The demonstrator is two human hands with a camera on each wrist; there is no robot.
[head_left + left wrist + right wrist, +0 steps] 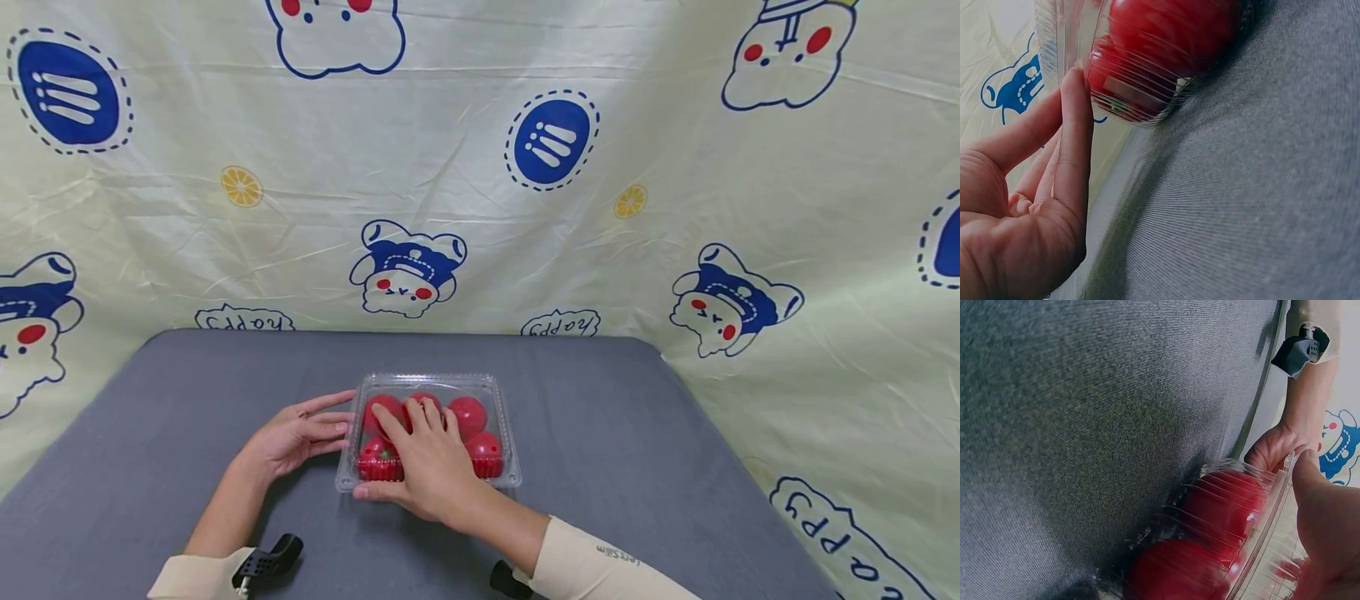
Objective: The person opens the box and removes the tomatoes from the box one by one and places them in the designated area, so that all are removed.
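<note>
A clear plastic clamshell box [431, 382] holding several red tomatoes [468, 417] sits on the grey table, its lid lying over them. My right hand [431, 467] rests on top of the lid with fingers spread, the thumb reaching to the near rim. In the right wrist view that thumb [1307, 472] lies against the rim. At the box's left side, my left hand [303, 435] has its fingers extended, palm turned partly up. Fingertips [1075, 78] of the left hand touch the rim in the left wrist view. Part of the box is hidden under my right hand.
The grey cloth-covered table [615, 467] extends around the box on all sides. Behind it hangs a pale curtain [480, 200] with blue bear prints. Black wrist-worn devices show on both forearms, the left one [268, 560] close to the tabletop.
</note>
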